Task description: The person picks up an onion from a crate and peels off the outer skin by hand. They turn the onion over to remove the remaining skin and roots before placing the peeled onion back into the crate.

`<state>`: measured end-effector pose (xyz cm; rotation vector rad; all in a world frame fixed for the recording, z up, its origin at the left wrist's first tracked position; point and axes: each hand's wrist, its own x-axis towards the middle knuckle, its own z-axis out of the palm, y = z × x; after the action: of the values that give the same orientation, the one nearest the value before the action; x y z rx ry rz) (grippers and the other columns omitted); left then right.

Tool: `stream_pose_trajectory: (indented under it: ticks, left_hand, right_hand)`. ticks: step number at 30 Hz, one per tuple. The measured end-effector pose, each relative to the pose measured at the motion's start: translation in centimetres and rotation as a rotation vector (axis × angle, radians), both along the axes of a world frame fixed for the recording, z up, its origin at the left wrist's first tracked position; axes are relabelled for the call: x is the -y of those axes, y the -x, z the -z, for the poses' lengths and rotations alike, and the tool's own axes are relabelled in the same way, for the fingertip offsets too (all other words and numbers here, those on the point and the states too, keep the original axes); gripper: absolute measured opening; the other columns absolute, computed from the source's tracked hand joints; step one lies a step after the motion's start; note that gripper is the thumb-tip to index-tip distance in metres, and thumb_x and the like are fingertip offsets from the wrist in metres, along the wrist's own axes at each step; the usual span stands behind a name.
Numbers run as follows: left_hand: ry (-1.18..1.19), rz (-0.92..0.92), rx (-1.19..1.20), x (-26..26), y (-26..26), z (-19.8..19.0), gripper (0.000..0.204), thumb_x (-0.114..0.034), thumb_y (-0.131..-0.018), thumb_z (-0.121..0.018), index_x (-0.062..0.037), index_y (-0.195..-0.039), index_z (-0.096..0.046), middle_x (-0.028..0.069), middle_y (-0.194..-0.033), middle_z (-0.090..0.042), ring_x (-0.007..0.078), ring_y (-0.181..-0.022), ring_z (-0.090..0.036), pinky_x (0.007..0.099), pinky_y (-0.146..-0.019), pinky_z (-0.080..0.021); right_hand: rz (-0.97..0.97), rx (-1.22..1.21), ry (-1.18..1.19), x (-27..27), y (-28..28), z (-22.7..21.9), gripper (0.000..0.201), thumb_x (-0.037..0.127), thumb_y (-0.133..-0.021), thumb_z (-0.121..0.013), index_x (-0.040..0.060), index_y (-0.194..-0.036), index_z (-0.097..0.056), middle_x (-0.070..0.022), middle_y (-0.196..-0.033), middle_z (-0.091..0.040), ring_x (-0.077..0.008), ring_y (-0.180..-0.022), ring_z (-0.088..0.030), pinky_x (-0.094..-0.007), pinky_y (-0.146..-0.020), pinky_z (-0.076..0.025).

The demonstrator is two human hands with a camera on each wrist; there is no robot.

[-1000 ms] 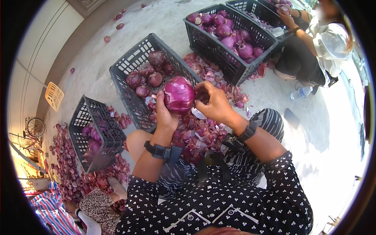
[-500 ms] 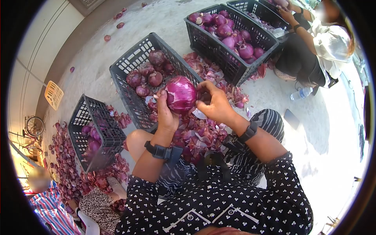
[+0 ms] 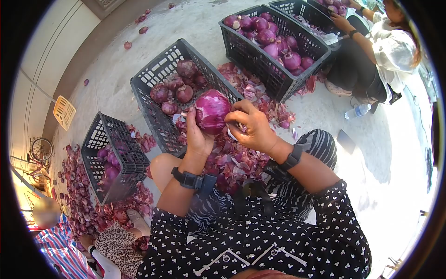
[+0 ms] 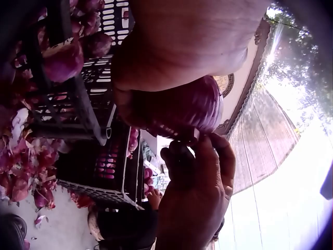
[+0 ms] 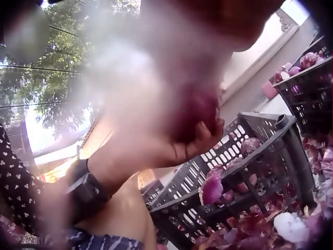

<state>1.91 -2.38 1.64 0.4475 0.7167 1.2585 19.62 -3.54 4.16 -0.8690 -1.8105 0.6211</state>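
Holding a large red onion (image 3: pixel 213 112) in the left hand (image 3: pixel 200 137), the person sits over a heap of papery onion skins (image 3: pixel 234 162) in the head view. The thumb lies along the onion's left side, and the left fingers are wrapped round it from below. The right hand (image 3: pixel 254 128) is at the onion's other side with its fingers bent; whether they pinch a bit of skin, I cannot tell. Just beyond the onion stands a black crate (image 3: pixel 149 118) with duller onions (image 3: pixel 184 94) inside. A second crate (image 3: pixel 248 58), farther off to the right, is full of glossy purple onions (image 3: pixel 278 46). To the left, a smaller crate (image 3: pixel 132 172) stands near many onions spread on the floor. Another person (image 3: pixel 395 51) crouches at the upper right, near a clear bottle (image 3: pixel 357 111).

In the left wrist view, the onion is dark beneath the left palm, and the right fingers reach up to its lower edge, seemingly touching it.

The right wrist view is hazy: the left fingers curl round the onion, with a crate and loose skins beyond; the shape at the top is too blurred to read.
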Motion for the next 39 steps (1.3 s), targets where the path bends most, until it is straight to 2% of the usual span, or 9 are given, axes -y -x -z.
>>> stream_pose_trajectory:
  ticks: [6, 12, 14, 25, 28, 29, 31, 34, 39]
  left_hand:
    - [0.016, -0.068, 0.023, 0.1, -0.6, -0.7, 0.042, -0.045, -0.094, -0.039, -0.0129, -0.118, -0.051, 0.0054, -0.113, -0.059, 0.0219, -0.103, -0.059, 0.0404, -0.088, -0.049]
    - [-0.102, -0.120, -0.015, -0.2, -0.3, 0.1, 0.036, -0.036, -0.094, -0.045, -0.0115, -0.120, -0.044, 0.0039, -0.116, -0.054, 0.0208, -0.108, -0.055, 0.0400, -0.092, -0.046]
    - [-0.140, -0.202, -0.048, 0.0, -0.7, 0.1, 0.035, -0.033, -0.094, -0.047, -0.0105, -0.121, -0.041, 0.0039, -0.117, -0.052, 0.0204, -0.109, -0.053, 0.0396, -0.093, -0.045]
    - [-0.505, -0.355, -0.520, -0.2, -0.7, -0.7, 0.042, -0.031, -0.092, -0.047, -0.0044, -0.123, -0.036, 0.0114, -0.120, -0.044, 0.0185, -0.111, -0.045, 0.0339, -0.099, -0.034]
    - [-0.563, -0.376, -0.626, -0.3, -0.5, -0.3, 0.040, -0.030, -0.093, -0.045, -0.0045, -0.123, -0.037, 0.0109, -0.119, -0.046, 0.0188, -0.109, -0.046, 0.0340, -0.097, -0.036]
    - [-0.563, -0.377, -0.626, -0.3, -0.5, -0.2, 0.040, -0.030, -0.093, -0.045, -0.0045, -0.123, -0.037, 0.0109, -0.119, -0.046, 0.0188, -0.109, -0.046, 0.0340, -0.097, -0.036]
    - [-0.331, -0.246, -0.225, -0.2, -0.4, -0.1, 0.037, -0.029, -0.094, -0.044, -0.0055, -0.121, -0.038, 0.0101, -0.117, -0.048, 0.0195, -0.109, -0.049, 0.0354, -0.095, -0.040]
    - [-0.230, -0.206, -0.059, -0.1, -0.6, -0.4, 0.034, -0.029, -0.094, -0.044, -0.0070, -0.119, -0.039, 0.0093, -0.117, -0.050, 0.0204, -0.108, -0.051, 0.0378, -0.094, -0.043]
    - [-0.265, -0.236, -0.123, 0.1, -1.0, -0.9, 0.033, -0.030, -0.094, -0.046, -0.0088, -0.118, -0.039, 0.0093, -0.117, -0.050, 0.0209, -0.110, -0.051, 0.0398, -0.095, -0.043]
  right_hand:
    - [0.011, 0.044, -0.076, 0.1, -0.1, 0.2, 0.021, 0.000, -0.070, -0.069, 0.0049, -0.089, -0.063, -0.0117, -0.094, -0.058, -0.0244, -0.079, -0.062, -0.0305, -0.069, -0.051]
    - [0.038, -0.155, 0.257, 0.3, 0.2, 0.0, 0.020, 0.002, -0.075, -0.070, -0.0027, -0.091, -0.060, -0.0079, -0.091, -0.062, -0.0134, -0.079, -0.063, -0.0252, -0.071, -0.052]
    - [-0.042, -0.379, 0.612, 0.4, 0.3, -0.2, 0.020, 0.005, -0.078, -0.070, -0.0040, -0.092, -0.060, -0.0068, -0.090, -0.064, -0.0116, -0.080, -0.062, -0.0247, -0.073, -0.051]
    - [-0.012, -0.382, 0.557, -0.4, 0.1, 1.2, 0.016, 0.007, -0.078, -0.067, -0.0048, -0.088, -0.062, -0.0059, -0.078, -0.066, -0.0076, -0.071, -0.060, -0.0238, -0.064, -0.050]
    - [0.008, -0.370, 0.543, -0.6, 0.2, 1.8, 0.012, 0.005, -0.079, -0.065, -0.0036, -0.087, -0.063, -0.0045, -0.076, -0.065, -0.0072, -0.069, -0.059, -0.0239, -0.063, -0.050]
    - [0.018, -0.373, 0.562, -0.6, 0.3, 1.8, 0.010, 0.004, -0.079, -0.063, -0.0030, -0.086, -0.063, -0.0038, -0.075, -0.065, -0.0071, -0.068, -0.059, -0.0240, -0.063, -0.049]
    - [0.007, -0.397, 0.598, -0.6, 0.2, 1.4, 0.011, 0.003, -0.079, -0.064, -0.0029, -0.088, -0.062, -0.0039, -0.076, -0.064, -0.0074, -0.070, -0.059, -0.0242, -0.064, -0.050]
    - [-0.056, -0.509, 0.688, -0.7, 0.2, 0.7, 0.016, 0.004, -0.079, -0.066, -0.0024, -0.093, -0.059, -0.0047, -0.082, -0.063, -0.0086, -0.074, -0.059, -0.0247, -0.066, -0.050]
    - [-0.208, -0.632, 0.881, -0.8, 0.0, 0.6, 0.031, 0.005, -0.082, -0.066, 0.0005, -0.108, -0.049, -0.0060, -0.098, -0.057, -0.0138, -0.082, -0.060, -0.0296, -0.073, -0.053]
